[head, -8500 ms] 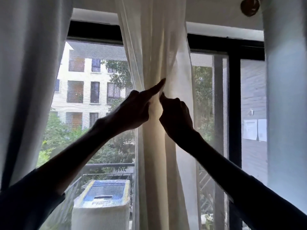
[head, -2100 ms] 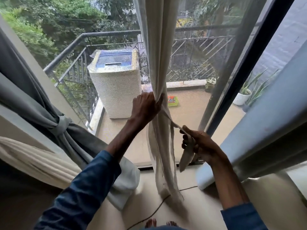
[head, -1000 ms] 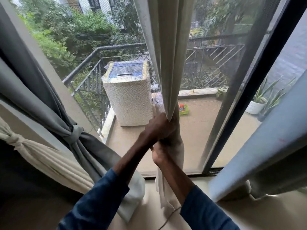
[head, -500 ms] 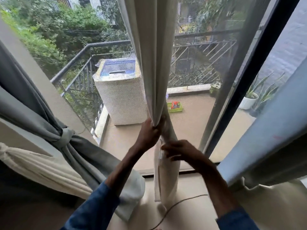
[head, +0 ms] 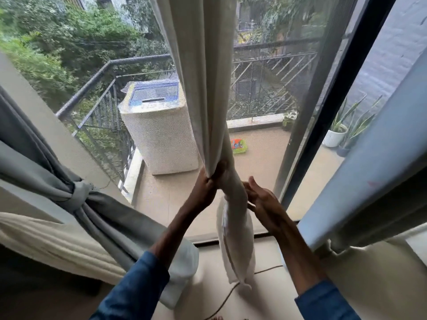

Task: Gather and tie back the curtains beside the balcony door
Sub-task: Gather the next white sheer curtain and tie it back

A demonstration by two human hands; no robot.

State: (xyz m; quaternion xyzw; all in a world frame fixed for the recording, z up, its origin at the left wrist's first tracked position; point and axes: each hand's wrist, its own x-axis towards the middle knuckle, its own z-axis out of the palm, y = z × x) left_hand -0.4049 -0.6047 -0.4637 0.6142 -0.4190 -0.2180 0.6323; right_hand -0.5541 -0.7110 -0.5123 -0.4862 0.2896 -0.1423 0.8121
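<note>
A cream sheer curtain (head: 203, 88) hangs down the middle of the balcony door, bunched into a narrow bundle. My left hand (head: 205, 185) is closed around the bundle at its waist. My right hand (head: 261, 199) is against the bundle's right side just below, fingers spread and partly wrapped behind the cloth. The curtain's lower end (head: 235, 245) hangs loose under both hands. At the left, a grey curtain (head: 76, 195) is tied in a knot, with a cream curtain (head: 46, 236) pulled back beneath it. A pale blue curtain (head: 369, 158) hangs at the right.
The dark door frame (head: 305, 125) runs diagonally right of my hands. Outside on the balcony stand a covered washing machine (head: 159, 125), a railing (head: 97, 93), a small green tray (head: 239, 145) and potted plants (head: 335, 135). A cord (head: 231, 294) lies on the floor.
My right hand has come off the top of the bundle and opened against its right side. My left hand keeps its grip at the same height.
</note>
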